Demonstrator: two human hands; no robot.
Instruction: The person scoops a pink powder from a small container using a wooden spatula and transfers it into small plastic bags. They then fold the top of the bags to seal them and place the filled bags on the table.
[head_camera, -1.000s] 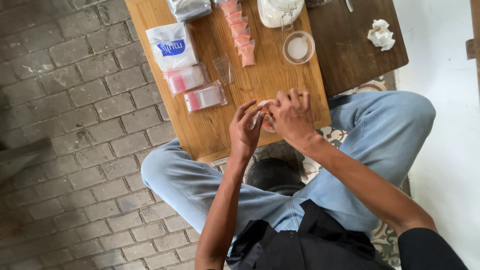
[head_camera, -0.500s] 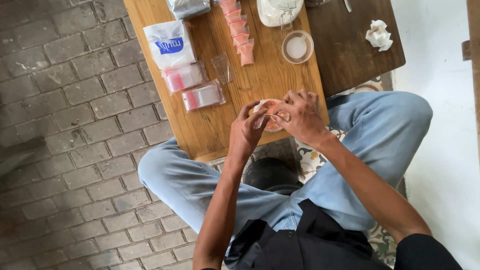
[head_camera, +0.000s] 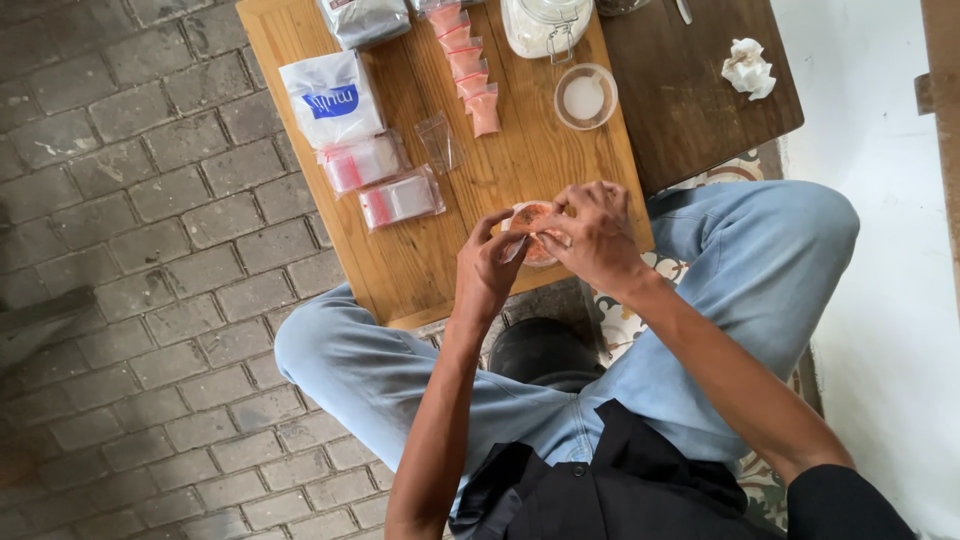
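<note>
My left hand (head_camera: 488, 268) and my right hand (head_camera: 597, 235) meet over the near edge of the light wooden table (head_camera: 400, 270). Between their fingertips they pinch a small clear plastic bag (head_camera: 519, 247). Just beneath it sits a small round container of orange-pink powder (head_camera: 528, 214), partly covered by my right fingers. Whether the bag holds any powder is hidden by the fingers.
Farther back lie a row of small filled pink bags (head_camera: 466, 62), an empty clear bag (head_camera: 440, 142), two packs of zip bags (head_camera: 385, 180), a white pouch (head_camera: 330, 98), a cup of white powder (head_camera: 585, 97) and a glass jar (head_camera: 545, 22). A crumpled tissue (head_camera: 748, 68) rests on the dark table (head_camera: 700, 120).
My hands have stayed together at the table's near edge, with the fingers shifting slightly. The orange-pink container shows more clearly between them now.
</note>
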